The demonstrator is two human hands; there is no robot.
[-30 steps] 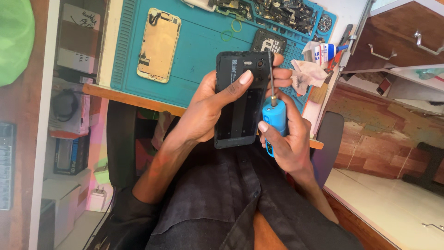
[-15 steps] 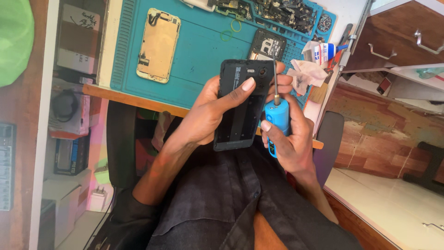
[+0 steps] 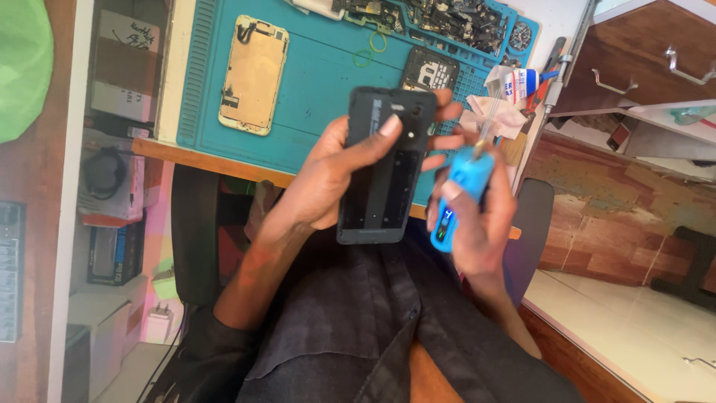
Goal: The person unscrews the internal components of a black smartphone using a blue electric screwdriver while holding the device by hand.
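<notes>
Scanning L to R: a green object [image 3: 22,67] sits blurred at the far left edge, w/ stacked boxes [image 3: 123,75] and a dark box [image 3: 112,250] on shelving just right of it, below the desk level. Next comes the teal work mat [image 3: 313,82] on the desk, w/ a gold-coloured phone frame [image 3: 253,75] lying flat near its left part, inner side up. Along the mat's top edge is a tray strip of loose dark parts [image 3: 447,15], too small to tell apart. A black phone part [image 3: 429,72] lies on the mat just beyond the held phone. In the middle, the left hand [image 3: 335,175] is clamped on a black phone [image 3: 384,164], held upright above the lap, in front of the desk edge; thumb lies across its back near the top, fingers wrap round the far side, tips showing at the right edge. Just right of it, the right hand [image 3: 477,216] is closed round a blue electric screwdriver [image 3: 456,190], its thin bit pointing up and away, close to the phone's right edge but whether it touches I can't tell. Behind the bit: a crumpled wipe [image 3: 492,119] and a small glue bottle [image 3: 522,80] near the mat's right corner. Far right, a wooden drawer unit [image 3: 649,67] w/ metal handles, and pale floor tiles [image 3: 634,328] below.
</notes>
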